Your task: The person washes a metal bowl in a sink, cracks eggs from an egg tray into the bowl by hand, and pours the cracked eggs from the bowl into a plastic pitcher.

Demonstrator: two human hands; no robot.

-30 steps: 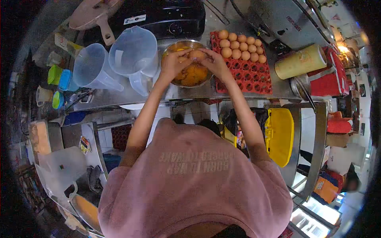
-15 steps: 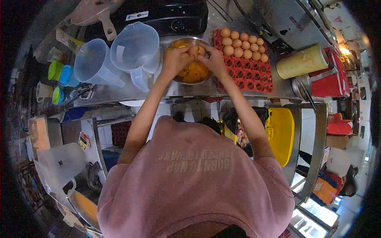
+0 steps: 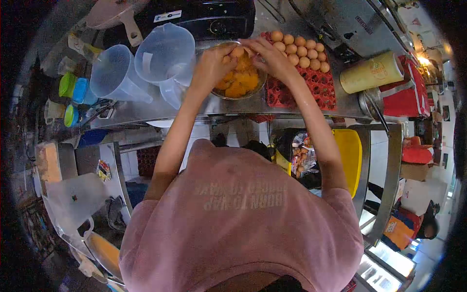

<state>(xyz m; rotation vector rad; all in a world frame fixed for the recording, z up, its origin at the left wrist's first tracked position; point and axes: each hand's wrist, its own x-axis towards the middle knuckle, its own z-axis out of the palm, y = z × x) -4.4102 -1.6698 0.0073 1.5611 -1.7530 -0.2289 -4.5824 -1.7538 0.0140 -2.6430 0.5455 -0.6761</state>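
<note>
A metal bowl (image 3: 232,97) on the counter holds a lot of orange yolk and egg liquid (image 3: 239,83). Over its far part, an egg (image 3: 238,51) is between my hands; whether its shell is cracked is hard to make out. My left hand (image 3: 212,67) grips the egg from the left with bent fingers. From the right, my right hand (image 3: 272,57) reaches over with its fingers at the egg's far side and its thumb lower. Right of the bowl lies a red egg tray (image 3: 318,90), its far rows filled with several brown eggs (image 3: 301,51).
Two clear plastic jugs (image 3: 163,53) (image 3: 112,73) stand left of the bowl. A black appliance (image 3: 209,19) sits behind. On the right are a yellow cylinder (image 3: 372,74) and a red bag (image 3: 401,100). Below the counter's edge, a yellow lid (image 3: 349,153) stands near a bin with eggshells (image 3: 304,158).
Both hands and the egg have shifted up, toward the bowl's far rim. My right hand has turned and spread further right, baring more of the yolks.
</note>
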